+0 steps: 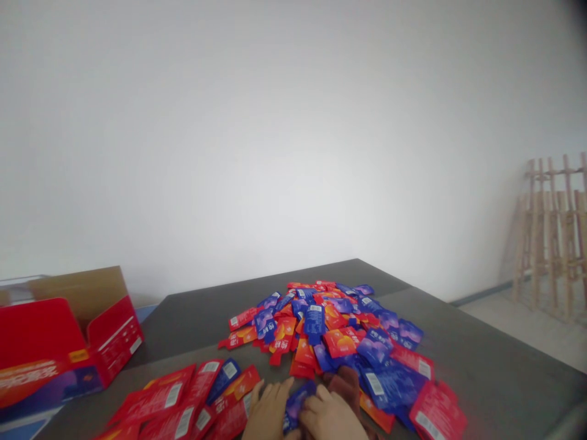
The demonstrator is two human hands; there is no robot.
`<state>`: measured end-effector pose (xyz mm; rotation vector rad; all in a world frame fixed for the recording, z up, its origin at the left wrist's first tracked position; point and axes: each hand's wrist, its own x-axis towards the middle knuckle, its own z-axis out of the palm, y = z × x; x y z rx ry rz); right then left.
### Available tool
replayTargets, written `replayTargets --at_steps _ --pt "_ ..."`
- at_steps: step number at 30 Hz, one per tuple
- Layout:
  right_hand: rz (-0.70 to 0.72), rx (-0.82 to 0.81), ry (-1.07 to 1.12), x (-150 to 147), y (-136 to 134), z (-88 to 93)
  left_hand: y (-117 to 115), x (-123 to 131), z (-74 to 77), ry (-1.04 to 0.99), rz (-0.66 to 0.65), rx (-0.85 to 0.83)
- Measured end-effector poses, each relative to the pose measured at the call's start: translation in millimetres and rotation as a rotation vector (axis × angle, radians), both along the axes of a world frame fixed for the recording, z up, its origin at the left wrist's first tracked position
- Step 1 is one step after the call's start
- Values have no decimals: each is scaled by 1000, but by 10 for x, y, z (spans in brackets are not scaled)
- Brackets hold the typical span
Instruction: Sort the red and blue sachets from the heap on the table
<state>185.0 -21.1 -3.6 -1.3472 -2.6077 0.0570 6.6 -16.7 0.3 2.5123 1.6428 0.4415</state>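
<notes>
Both my hands sit at the bottom edge of the view, close together on a dark grey table (pixel 481 366). My left hand (pixel 268 409) lies with its fingers stretched forward beside a blue sachet (pixel 296 404). My right hand (pixel 330 415) is curled, its fingers closed on the same blue sachet. A big heap of red and blue sachets (pixel 334 333) lies just beyond the hands. A flatter row of mostly red sachets (pixel 183 403) lies left of my left hand. A dark red piece of cloth (pixel 343 382) shows behind my right hand.
An open red cardboard box (pixel 68 348) with brown inner flaps stands at the table's left edge. A plain white wall fills the background. Wooden slatted frames (pixel 554 232) lean against the wall at far right, on a pale floor.
</notes>
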Motion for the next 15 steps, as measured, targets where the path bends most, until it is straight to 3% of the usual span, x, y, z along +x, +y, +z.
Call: replayTargets --at_steps 2,4,7,12,15 --pt "31 0 62 141 -27 -125 -23 -39 137 -10 76 -157" --pt "-38 29 200 266 -75 -161 -39 -76 251 -7 123 -231" --pt "-176 92 367 383 -148 -50 -45 -127 298 18 142 -136" --pt "-177 136 560 460 -200 211 -79 -195 105 199 -33 221" --pt "-132 122 576 458 -239 239 -92 -237 -79 197 -205 261"
